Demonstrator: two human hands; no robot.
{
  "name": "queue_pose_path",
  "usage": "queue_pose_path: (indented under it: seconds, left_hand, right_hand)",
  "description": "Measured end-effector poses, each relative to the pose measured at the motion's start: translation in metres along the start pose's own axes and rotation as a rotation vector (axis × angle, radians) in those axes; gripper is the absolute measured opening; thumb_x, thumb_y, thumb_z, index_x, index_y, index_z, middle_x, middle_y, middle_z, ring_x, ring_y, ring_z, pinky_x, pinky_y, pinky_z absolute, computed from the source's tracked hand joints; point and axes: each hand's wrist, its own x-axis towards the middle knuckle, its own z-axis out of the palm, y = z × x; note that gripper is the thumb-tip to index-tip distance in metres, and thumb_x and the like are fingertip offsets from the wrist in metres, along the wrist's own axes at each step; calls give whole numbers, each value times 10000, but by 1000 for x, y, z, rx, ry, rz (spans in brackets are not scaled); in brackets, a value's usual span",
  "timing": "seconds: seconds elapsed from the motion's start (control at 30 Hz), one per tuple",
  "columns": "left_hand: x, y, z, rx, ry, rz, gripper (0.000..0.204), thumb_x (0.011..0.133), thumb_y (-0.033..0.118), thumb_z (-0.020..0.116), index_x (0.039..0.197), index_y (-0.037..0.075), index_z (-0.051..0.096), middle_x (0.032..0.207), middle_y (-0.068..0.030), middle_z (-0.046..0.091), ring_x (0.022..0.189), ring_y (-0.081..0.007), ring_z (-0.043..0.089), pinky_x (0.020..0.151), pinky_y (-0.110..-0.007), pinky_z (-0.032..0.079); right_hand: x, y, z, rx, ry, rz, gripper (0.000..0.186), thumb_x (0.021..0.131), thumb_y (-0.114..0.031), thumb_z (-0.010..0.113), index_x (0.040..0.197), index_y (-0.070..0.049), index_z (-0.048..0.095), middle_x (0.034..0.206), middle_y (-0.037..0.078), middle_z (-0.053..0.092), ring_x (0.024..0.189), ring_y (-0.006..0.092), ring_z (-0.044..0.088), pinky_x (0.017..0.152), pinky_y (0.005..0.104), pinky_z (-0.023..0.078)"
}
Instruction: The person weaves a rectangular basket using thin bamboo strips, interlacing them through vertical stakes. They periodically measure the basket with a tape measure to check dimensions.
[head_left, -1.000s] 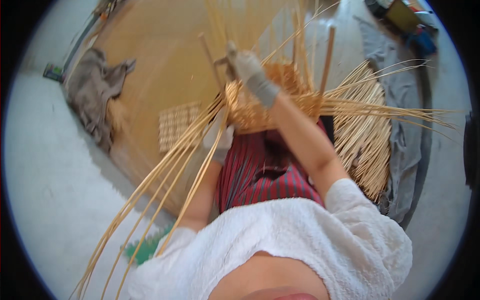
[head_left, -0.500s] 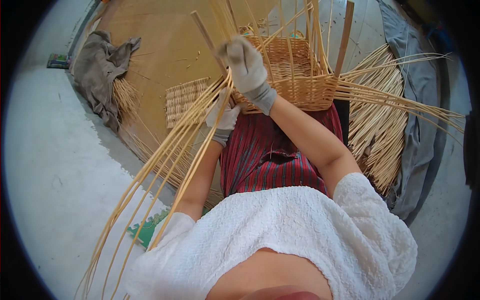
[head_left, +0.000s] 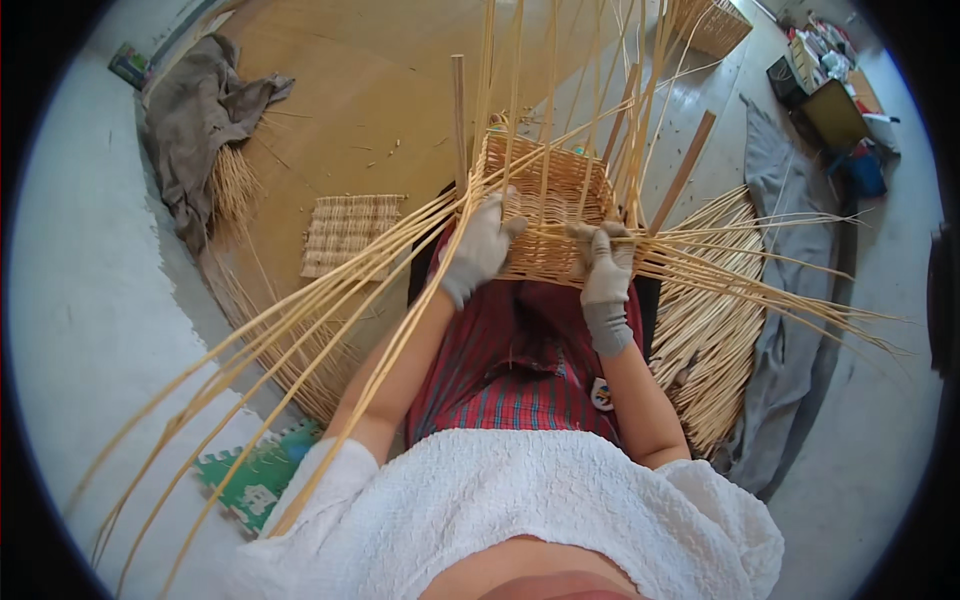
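A partly woven wicker basket rests at my lap, with long upright rods standing from its walls. My left hand, in a pale glove with a grey cuff, is closed around the near left corner, thumb on the near wall. My right hand, gloved alike, grips the near right part of the wall, its fingers curled over the upper edge. Loose willow rods fan out past my left arm, and another bunch of rods sticks out to the right.
Wooden stakes stand at the basket's corners. A woven panel lies on the floor at left, near a grey cloth over rods. At right are a heap of rods and another cloth. A second basket stands far off.
My right hand has come down from the left corner to the basket's near right wall. My left hand now shows on the near left corner. The whole view has shifted.
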Motion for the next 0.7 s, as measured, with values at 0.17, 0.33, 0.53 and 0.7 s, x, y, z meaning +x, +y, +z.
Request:
queue_pose_path:
  seconds: [0.17, 0.33, 0.53, 0.7]
  left_hand:
    - [16, 1, 27, -494, 34, -305, 337, 1048, 376, 585, 1125, 48, 601, 793, -74, 675, 604, -168, 692, 470, -327, 548]
    - [7, 17, 23, -399, 140, -308, 258, 1035, 296, 627, 990, 46, 585, 748, -49, 624, 543, -159, 653, 485, -314, 553]
    - [18, -1, 15, -589, 78, -227, 177, 1049, 220, 595, 1035, 99, 467, 793, -71, 609, 520, -209, 671, 436, -345, 568]
    - [20, -19, 26, -514, 106, -132, 192, 1058, 224, 571, 1060, 105, 422, 811, -69, 557, 520, -232, 669, 427, -366, 583]
  right_hand:
    - [52, -23, 62, -719, -412, -597, 540, 953, 72, 523, 1458, -89, 422, 1265, 100, 645, 948, 229, 723, 842, 339, 582]
    - [52, -46, 71, -878, -320, -478, 560, 952, 34, 484, 1491, -115, 471, 1458, 133, 553, 939, 254, 723, 814, 348, 582]
    - [-66, -6, -63, -958, -687, -60, 448, 1007, -17, 484, 1452, -51, 517, 881, 69, 699, 815, 247, 701, 737, 350, 539]
    - [-9, -30, 54, -1087, -288, -704, 665, 982, -115, 570, 1586, -67, 294, 1150, 136, 662, 955, 192, 675, 822, 343, 553]
